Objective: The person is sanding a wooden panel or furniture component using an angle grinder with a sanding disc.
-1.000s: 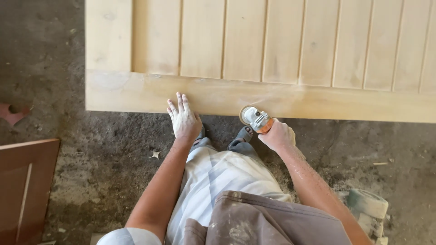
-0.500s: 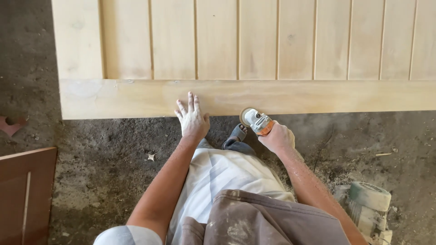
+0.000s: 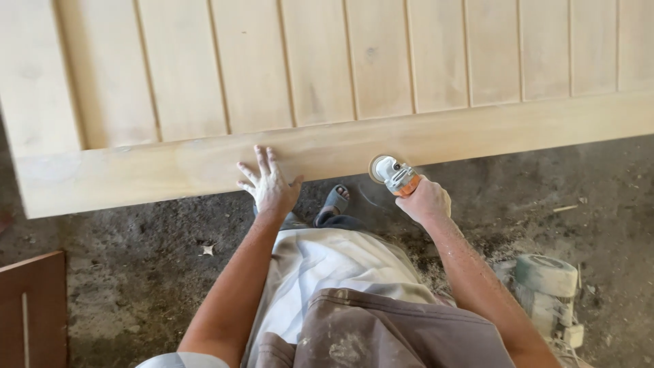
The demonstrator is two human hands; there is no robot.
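Observation:
A large pale wooden door panel [image 3: 327, 88] with vertical boards lies flat across the top of the view. My left hand [image 3: 268, 182] rests open, fingers spread, on its near rail at the edge. My right hand [image 3: 425, 200] grips a small grey and orange angle grinder [image 3: 393, 174], whose disc touches the near edge of the rail. Both hands are dusted with fine wood dust.
Below the panel is a dark dirt floor with chips and dust. A dusty grey-green power tool [image 3: 545, 289] sits on the floor at the right. A dark brown wooden panel [image 3: 30, 310] lies at the lower left. My sandalled foot [image 3: 335, 199] shows under the edge.
The view has shifted and tilted, so the panel now slants and its left end fills more of the frame. My left hand moved slightly left along the rail. The grinder stays at the edge.

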